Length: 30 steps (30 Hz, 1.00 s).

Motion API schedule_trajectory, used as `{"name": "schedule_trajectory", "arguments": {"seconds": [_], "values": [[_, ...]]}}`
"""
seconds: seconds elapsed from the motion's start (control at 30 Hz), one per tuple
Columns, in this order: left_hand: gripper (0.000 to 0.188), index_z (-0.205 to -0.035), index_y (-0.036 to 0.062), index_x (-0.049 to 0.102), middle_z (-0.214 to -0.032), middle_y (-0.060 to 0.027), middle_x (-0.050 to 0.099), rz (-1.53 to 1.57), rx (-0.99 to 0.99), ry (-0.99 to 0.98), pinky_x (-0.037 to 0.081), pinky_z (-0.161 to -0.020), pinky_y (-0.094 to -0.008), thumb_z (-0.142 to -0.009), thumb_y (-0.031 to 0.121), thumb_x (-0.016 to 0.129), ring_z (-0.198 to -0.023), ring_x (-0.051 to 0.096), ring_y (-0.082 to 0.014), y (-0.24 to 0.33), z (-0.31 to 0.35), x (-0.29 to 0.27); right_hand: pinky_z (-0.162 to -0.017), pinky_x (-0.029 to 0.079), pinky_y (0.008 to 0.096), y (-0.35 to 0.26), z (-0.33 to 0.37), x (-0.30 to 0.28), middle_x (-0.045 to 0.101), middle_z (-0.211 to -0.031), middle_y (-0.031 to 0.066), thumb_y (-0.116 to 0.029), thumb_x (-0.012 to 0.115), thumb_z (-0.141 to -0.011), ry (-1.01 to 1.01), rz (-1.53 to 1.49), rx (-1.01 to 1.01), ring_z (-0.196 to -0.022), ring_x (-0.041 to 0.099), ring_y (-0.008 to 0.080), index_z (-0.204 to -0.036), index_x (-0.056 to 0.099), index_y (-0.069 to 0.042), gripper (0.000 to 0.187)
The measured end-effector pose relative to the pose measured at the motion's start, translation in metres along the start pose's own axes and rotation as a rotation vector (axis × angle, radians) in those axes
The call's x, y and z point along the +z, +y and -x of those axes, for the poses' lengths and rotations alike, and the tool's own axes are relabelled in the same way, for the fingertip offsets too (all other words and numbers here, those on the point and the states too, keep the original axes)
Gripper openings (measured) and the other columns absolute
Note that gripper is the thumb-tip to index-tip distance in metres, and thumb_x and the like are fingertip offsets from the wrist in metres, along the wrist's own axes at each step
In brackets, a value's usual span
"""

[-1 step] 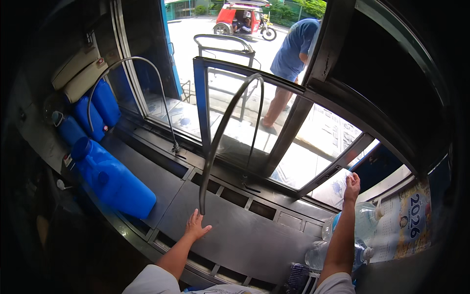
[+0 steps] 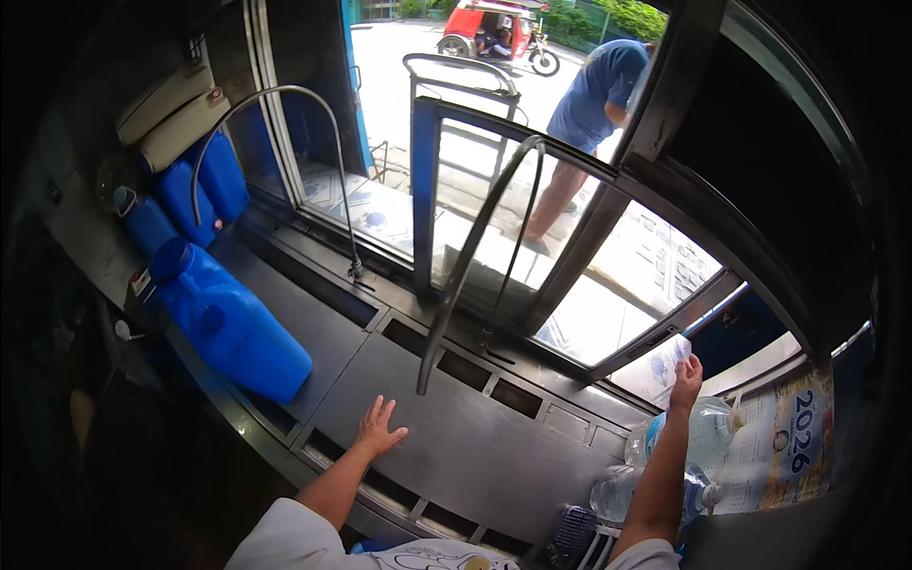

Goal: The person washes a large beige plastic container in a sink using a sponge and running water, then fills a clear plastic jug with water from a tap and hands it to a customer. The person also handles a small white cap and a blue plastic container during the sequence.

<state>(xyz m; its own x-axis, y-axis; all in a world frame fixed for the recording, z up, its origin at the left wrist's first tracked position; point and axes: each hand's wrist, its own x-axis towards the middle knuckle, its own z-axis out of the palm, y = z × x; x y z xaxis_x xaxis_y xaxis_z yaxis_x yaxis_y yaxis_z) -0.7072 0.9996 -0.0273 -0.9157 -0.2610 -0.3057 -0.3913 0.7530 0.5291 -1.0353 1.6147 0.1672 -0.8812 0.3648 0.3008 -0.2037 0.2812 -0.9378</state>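
Observation:
My left hand (image 2: 381, 429) is open, fingers spread, over the metal counter (image 2: 456, 432). It is beside the lower tip of a curved gooseneck spout (image 2: 446, 309), apart from it. My right arm reaches forward past two clear plastic water bottles on the right, a larger one (image 2: 693, 429) and a nearer one (image 2: 622, 494). At its end my right hand (image 2: 686, 385) is closed near the sliding window's lower frame (image 2: 655, 328). A pale, thin thing shows at its fingertips, too small to name. A blue plastic jug (image 2: 242, 328) lies at the counter's left end.
A second gooseneck spout (image 2: 337, 152) rises at left, near upright blue containers (image 2: 180, 199). Slots (image 2: 465, 375) run along the counter. Beyond the window (image 2: 494, 209) are a bending person in blue (image 2: 594, 95), a metal trolley (image 2: 461, 71) and a red tricycle (image 2: 489, 28). A calendar (image 2: 784, 437) is at right.
The view has shifted slightly, so the window and spouts appear farther right. My left hand has come away from the spout's tip. My right hand sits a little lower.

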Motion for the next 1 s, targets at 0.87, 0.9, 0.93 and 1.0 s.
{"name": "schedule_trajectory", "arguments": {"seconds": [0.87,0.9,0.93,1.0], "values": [[0.092,-0.144,0.0068,0.042,-0.132,-0.0230,0.061,0.024,0.220,1.098,0.049,-0.102,-0.0448,-0.073,0.043,0.088,-0.120,0.060,-0.0402,-0.056,0.051,-0.347,-0.095,0.053,0.0413,-0.116,0.487,0.026,0.071,-0.118,0.0160,-0.031,0.072,-0.088,-1.148,0.908,0.296,-0.111,0.067,0.0324,-0.125,0.065,-0.006,0.045],[0.091,-0.144,0.0078,0.043,-0.130,-0.0225,0.062,0.037,0.241,1.100,0.050,-0.101,-0.0449,-0.073,0.043,0.088,-0.119,0.061,-0.0398,-0.048,0.054,-0.338,-0.095,0.052,0.0415,-0.113,0.493,0.023,0.071,-0.119,0.0157,-0.031,0.072,-0.088,-1.164,0.921,0.293,-0.111,0.067,0.0324,-0.124,0.065,-0.007,0.045],[0.090,-0.143,0.0087,0.044,-0.128,-0.0221,0.062,0.049,0.261,1.103,0.050,-0.100,-0.0449,-0.072,0.043,0.088,-0.117,0.061,-0.0395,-0.038,0.056,-0.328,-0.096,0.052,0.0417,-0.109,0.496,0.019,0.071,-0.119,0.0154,-0.031,0.072,-0.088,-1.180,0.936,0.288,-0.112,0.067,0.0325,-0.124,0.065,-0.007,0.045],[0.091,-0.142,0.0066,0.045,-0.131,-0.0225,0.060,0.098,0.224,1.059,0.048,-0.103,-0.0449,-0.071,0.045,0.089,-0.120,0.059,-0.0392,-0.010,0.065,-0.310,-0.097,0.052,0.0425,-0.104,0.506,0.014,0.071,-0.120,0.0145,-0.033,0.072,-0.087,-1.219,0.953,0.286,-0.113,0.066,0.0326,-0.124,0.065,-0.008,0.045]]}}
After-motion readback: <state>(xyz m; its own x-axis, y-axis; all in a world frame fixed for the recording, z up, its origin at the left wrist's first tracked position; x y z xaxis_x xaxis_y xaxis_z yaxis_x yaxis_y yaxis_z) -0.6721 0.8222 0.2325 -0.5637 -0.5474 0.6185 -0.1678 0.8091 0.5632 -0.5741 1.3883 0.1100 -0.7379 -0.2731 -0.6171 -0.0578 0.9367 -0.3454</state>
